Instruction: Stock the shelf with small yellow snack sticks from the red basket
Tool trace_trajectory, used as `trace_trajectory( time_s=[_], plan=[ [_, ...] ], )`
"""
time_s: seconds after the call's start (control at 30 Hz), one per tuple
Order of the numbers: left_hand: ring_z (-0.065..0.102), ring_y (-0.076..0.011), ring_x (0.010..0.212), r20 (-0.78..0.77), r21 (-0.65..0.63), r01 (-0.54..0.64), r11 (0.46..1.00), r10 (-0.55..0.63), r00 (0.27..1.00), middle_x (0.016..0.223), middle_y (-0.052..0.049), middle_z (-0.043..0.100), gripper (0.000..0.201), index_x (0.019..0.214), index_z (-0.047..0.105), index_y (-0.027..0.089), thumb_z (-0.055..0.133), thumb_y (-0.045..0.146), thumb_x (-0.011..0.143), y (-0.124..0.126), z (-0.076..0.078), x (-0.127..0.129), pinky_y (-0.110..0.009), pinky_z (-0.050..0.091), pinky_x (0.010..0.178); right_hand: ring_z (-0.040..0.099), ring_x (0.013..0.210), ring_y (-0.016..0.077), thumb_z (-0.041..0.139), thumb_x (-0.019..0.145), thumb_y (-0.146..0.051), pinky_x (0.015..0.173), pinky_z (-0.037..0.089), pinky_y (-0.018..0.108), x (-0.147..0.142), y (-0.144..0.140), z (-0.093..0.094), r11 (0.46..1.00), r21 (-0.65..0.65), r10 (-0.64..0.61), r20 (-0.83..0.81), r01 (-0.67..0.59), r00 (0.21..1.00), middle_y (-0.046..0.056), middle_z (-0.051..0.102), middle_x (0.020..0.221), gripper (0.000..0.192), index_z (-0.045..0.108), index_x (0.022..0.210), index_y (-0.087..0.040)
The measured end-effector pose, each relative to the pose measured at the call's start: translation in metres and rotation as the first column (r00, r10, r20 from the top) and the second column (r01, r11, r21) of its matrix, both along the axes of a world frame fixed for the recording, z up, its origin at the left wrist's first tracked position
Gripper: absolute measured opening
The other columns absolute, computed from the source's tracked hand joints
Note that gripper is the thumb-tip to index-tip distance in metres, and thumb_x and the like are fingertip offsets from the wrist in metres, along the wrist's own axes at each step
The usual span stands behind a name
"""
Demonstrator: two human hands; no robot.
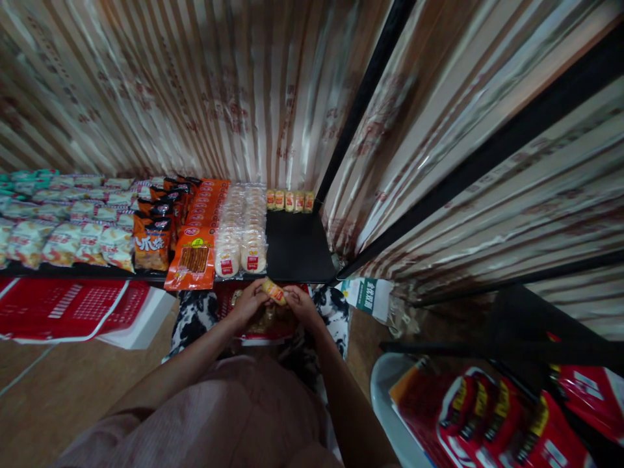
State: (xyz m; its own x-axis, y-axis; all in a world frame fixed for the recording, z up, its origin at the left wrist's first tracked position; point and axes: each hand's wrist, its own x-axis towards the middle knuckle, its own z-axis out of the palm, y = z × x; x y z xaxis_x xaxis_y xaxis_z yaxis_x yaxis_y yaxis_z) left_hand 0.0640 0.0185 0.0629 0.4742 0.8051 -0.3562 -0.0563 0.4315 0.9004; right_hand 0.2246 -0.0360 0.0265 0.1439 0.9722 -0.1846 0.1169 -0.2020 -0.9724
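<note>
- Two bare hands met in front of the shelf's edge: I saw the left hand (251,302) and the right hand (302,304) angled inward, forearms stretched forward from either side of the body.
- Fingers were curled nearly closed on both — each pinched one end of a small yellow packet (273,292), which lay tilted between them, its right end lower.
- That packet had a glossy wrapper with red-orange printing; I counted five similar yellow packets (289,201) upright in a row at the back of the black shelf (295,244).
- Left of that row I saw clear-wrapped white round crackers (240,234) ranked in two columns, then flat orange packets (192,247) overlapping front to back, then puffy pillow-shaped bags (68,244).
- Behind everything hung a pleated, shiny curtain (287,97) with reddish motifs.
- Below the hands sat a red container (263,339) with yellowish pieces inside — too dim for me to identify.
- Under the shelf at left was a perforated red basket (104,312) with a white handle; at lower right, red packets (502,413) crowded a pale tub (383,383).
</note>
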Motion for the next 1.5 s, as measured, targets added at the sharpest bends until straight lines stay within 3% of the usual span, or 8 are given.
trace_trajectory(
  time_s=[0.33,0.5,0.63,0.77,0.93,1.1,1.2,1.5],
  plan=[
    [0.053,-0.0101,0.061,-0.137,0.166,0.029,0.986,-0.006,0.991,0.069,0.002,0.059,0.038,0.104,0.053,0.012,0.056,0.023,0.068,0.011,0.003,0.02,-0.02,0.041,0.057,0.065,0.081,0.018,0.048,0.08,-0.039,0.072,0.052,0.03,0.009,-0.001,0.001,0.999,0.027,-0.036,0.015,0.035,0.999,0.005,0.068,0.087,0.025,0.058,0.09,-0.019],
    [0.049,-0.0097,0.057,-0.199,0.258,0.032,0.966,0.02,0.98,0.062,0.005,0.052,0.032,0.099,0.054,0.012,0.053,0.023,0.069,0.019,0.001,0.03,-0.021,0.04,0.057,0.065,0.08,0.0186,0.049,0.079,-0.039,0.074,0.051,0.031,0.015,0.001,0.006,0.995,0.078,-0.074,0.184,0.06,0.98,0.006,0.069,0.089,0.026,0.063,0.09,-0.019],
    [0.051,-0.0106,0.06,-0.268,0.332,0.065,0.941,0.028,0.963,0.066,0.003,0.056,0.031,0.102,0.054,0.013,0.05,0.024,0.073,0.023,0.001,0.037,-0.022,0.041,0.06,0.064,0.077,0.0172,0.051,0.078,-0.036,0.074,0.051,0.029,0.022,0.003,0.014,0.992,0.1,-0.1,0.312,0.072,0.945,0.006,0.068,0.088,0.026,0.065,0.091,-0.019],
    [0.053,-0.0113,0.063,-0.333,0.401,0.152,0.903,-0.01,0.943,0.072,0.001,0.06,0.032,0.106,0.054,0.015,0.049,0.025,0.076,0.027,0.004,0.042,-0.022,0.042,0.061,0.062,0.067,0.0143,0.05,0.078,-0.034,0.065,0.051,0.026,0.026,0.005,0.021,0.996,0.07,-0.077,0.282,0.059,0.956,0.001,0.066,0.078,0.032,0.061,0.105,-0.021],
    [0.056,-0.0115,0.066,-0.374,0.431,0.201,0.88,-0.028,0.927,0.077,0.0,0.061,0.034,0.109,0.054,0.017,0.05,0.022,0.076,0.034,0.007,0.05,-0.022,0.044,0.063,0.063,0.076,0.017,0.054,0.074,-0.033,0.073,0.051,0.029,0.029,0.012,0.022,0.984,0.128,-0.16,0.298,0.127,0.941,0.005,0.066,0.089,0.025,0.065,0.094,-0.021],
    [0.059,-0.0129,0.07,-0.405,0.465,0.231,0.855,-0.027,0.914,0.085,-0.003,0.064,0.035,0.112,0.053,0.017,0.048,0.024,0.078,0.039,0.015,0.059,-0.024,0.045,0.066,0.06,0.062,0.0128,0.052,0.074,-0.033,0.06,0.051,0.026,0.029,0.019,0.031,0.989,0.069,-0.142,0.124,0.134,0.982,0.004,0.066,0.091,0.031,0.059,0.102,-0.021],
    [0.059,-0.013,0.071,-0.433,0.482,0.247,0.841,-0.016,0.901,0.088,-0.003,0.064,0.036,0.113,0.052,0.017,0.049,0.024,0.078,0.042,0.022,0.063,-0.024,0.046,0.066,0.059,0.06,0.0119,0.053,0.072,-0.034,0.059,0.05,0.025,0.03,0.023,0.035,0.986,0.075,-0.155,0.11,0.147,0.982,0.005,0.065,0.092,0.034,0.058,0.103,-0.019],
    [0.059,-0.0137,0.076,-0.461,0.496,0.176,0.85,0.086,0.883,0.104,-0.008,0.063,0.038,0.116,0.051,0.016,0.049,0.019,0.078,0.047,0.023,0.071,-0.029,0.048,0.077,0.054,0.054,0.0099,0.055,0.071,-0.036,0.049,0.047,0.022,0.034,0.037,0.029,0.971,0.095,-0.231,0.114,0.221,0.966,0.003,0.061,0.085,0.033,0.059,0.099,-0.019]
  ],
)
